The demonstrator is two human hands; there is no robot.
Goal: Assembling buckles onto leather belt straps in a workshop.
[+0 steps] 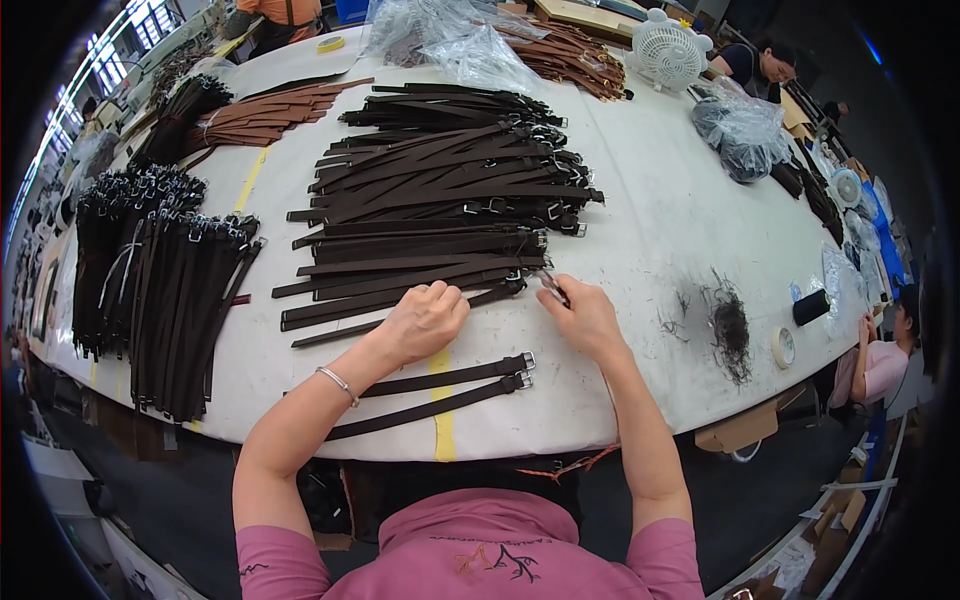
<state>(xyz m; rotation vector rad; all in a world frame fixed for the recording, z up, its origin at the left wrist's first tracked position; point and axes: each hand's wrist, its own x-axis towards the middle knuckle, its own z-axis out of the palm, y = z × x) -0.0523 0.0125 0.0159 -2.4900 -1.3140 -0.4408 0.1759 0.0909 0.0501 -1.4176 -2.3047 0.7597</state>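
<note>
Dark brown buckled straps (450, 190) lie in a wide heap in front of me, with their metal buckles toward the right. At the near edge of the heap, my left hand (428, 318) is closed, its curled fingers on a dark strap (345, 334) that runs under it. My right hand (582, 315) grips a small pair of thread snips (547, 280), its metal tip beside that strap's buckle end. The snips' handle is mostly covered by my fingers. Closer to me lie two separate straps (440, 403), buckles to the right.
Bundled dark straps (165, 290) stand at left, with brown straps (265, 115) behind them. A pile of thread scraps (729, 330), a tape roll (783, 347) and a black spool (811, 307) sit at right. A white fan (668, 52) stands far back. A co-worker (880, 365) sits at right.
</note>
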